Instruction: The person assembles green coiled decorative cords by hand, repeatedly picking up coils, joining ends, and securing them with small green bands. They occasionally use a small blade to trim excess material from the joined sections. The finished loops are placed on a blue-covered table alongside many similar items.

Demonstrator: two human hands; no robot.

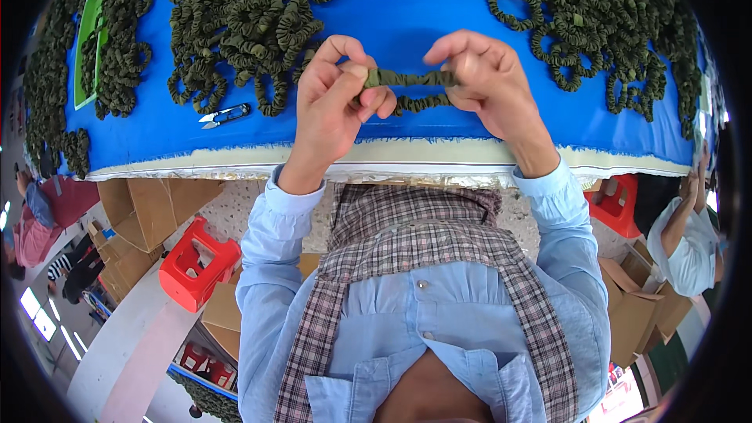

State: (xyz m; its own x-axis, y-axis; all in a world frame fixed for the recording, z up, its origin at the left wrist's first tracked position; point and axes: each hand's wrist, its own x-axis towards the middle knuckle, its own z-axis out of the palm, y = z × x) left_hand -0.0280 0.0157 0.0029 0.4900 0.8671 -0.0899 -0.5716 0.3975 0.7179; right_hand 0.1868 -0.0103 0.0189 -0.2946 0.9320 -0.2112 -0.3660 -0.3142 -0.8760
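Observation:
Between my two hands a dark green scrunchie (411,78) is stretched out into a long loop above the near edge of the blue table. My left hand (333,98) pinches its left end, where a flat, smooth piece of the fabric shows at the thumb. On the other side my right hand (489,82) has its fingers closed round the right end, with the forefinger curled above it. A big heap of like scrunchies (243,23) lies beyond my left hand, and a second heap (603,16) beyond my right. Small thread snips (227,115) rest left of my left hand.
A bright green tray (90,39) stands at the left among more scrunchies. Below the table are a red stool (200,262) and cardboard boxes (157,211) at left, another red stool (619,204) and box (634,305) at right. A person in light clothing (685,243) works at the right.

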